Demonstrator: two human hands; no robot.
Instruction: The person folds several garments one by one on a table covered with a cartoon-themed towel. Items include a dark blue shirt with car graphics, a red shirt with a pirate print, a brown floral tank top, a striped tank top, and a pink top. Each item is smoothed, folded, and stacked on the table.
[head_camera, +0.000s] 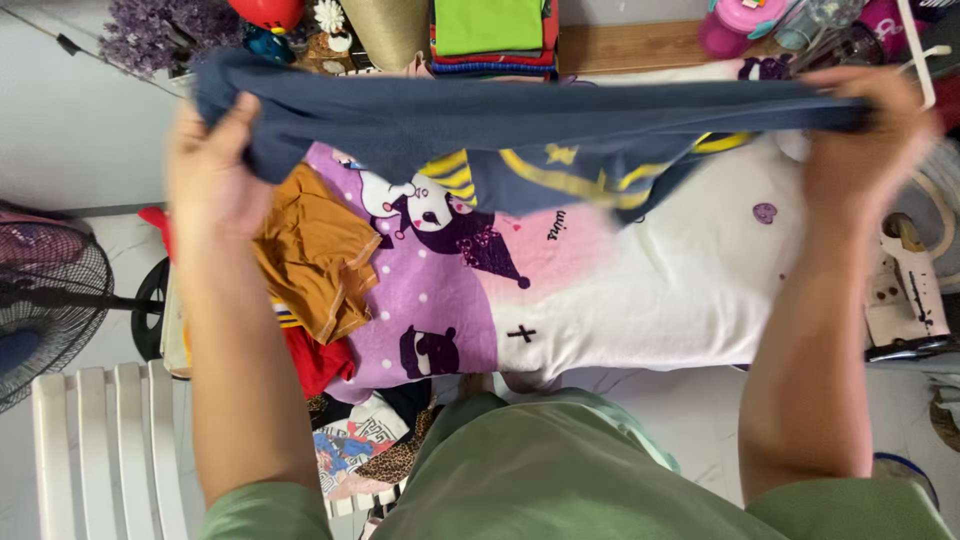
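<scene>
We look down on a low surface covered by a cartoon-print blanket (600, 290) — purple and pink to the left, white to the right — set on a pale tiled floor (80, 140). A black fan (40, 300) stands at our left, with a white slatted chair (100, 450) below it. Along the far edge we see a bunch of purple flowers (150, 30), a stack of folded clothes (492, 35) in green, red and blue, and a pink bottle (735, 22); we cannot tell what it holds.

On the blanket's left side lies a mustard-orange garment (318, 255) over a red one (318, 362), and patterned clothes (365, 445) are heaped just below.

Above all this we hold a dark blue garment (520, 125) with yellow stripes, stretched flat between both hands. Our left hand (212, 170) has its fingers curled shut, pinching one end of the cloth; our right hand (868, 135) grips the other end in a closed fist.
</scene>
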